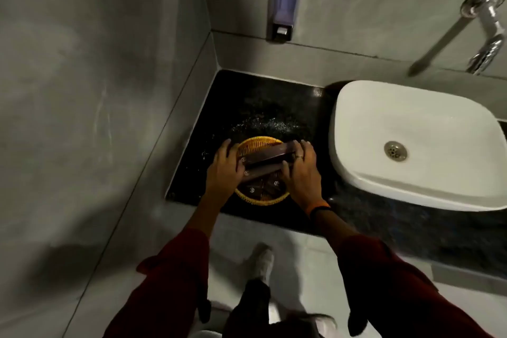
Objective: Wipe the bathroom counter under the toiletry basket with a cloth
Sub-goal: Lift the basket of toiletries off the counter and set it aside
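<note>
A round yellow wicker toiletry basket (248, 145) stands on the black stone counter (263, 99), near its front edge. Several dark brown toiletry boxes (270, 155) lie across and inside it. My left hand (223, 167) grips the basket's left rim. On the opposite rim my right hand (300, 170), with a ring on one finger, holds the basket and touches the boxes' ends. No cloth shows in view. Wet specks glisten on the counter just behind the basket.
A white vessel sink (414, 143) sits on the counter right of the basket. A chrome tap (488, 30) juts from the back wall above it. A soap dispenser (285, 0) hangs on that wall. A grey wall (96, 90) borders the counter's left side.
</note>
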